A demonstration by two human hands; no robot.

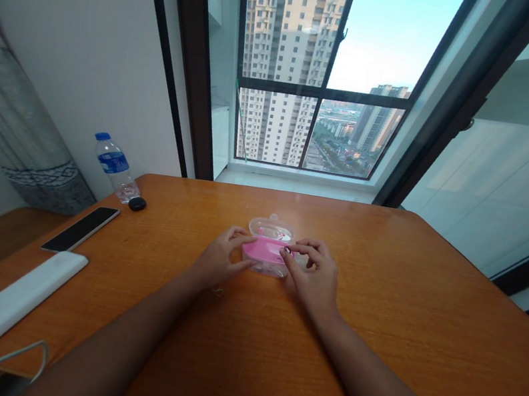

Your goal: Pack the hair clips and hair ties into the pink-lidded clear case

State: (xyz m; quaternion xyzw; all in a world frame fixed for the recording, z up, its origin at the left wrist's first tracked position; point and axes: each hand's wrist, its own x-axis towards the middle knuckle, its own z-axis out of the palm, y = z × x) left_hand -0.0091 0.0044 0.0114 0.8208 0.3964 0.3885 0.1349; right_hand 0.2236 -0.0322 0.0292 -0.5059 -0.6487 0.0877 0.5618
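A small clear plastic case stands in the middle of the table, its transparent lid [271, 229] tilted up at the back. In the front part of the case sits a pink plastic tray [263, 250]. My left hand [225, 257] has its thumb and fingers closed around the left end of the pink tray. At the right end, my right hand [314, 270] pinches a tiny dark loop [287, 250], too small to name for certain, just over the tray. Thin pale loops [217, 291] lie on the wood below my left hand.
Along the left side of the wooden table [424, 333] are a white power bank [22, 296] with a cable, a phone [81, 228], a small black round object [137, 204] and a water bottle [116, 166]. A window [322, 93] is beyond the far edge.
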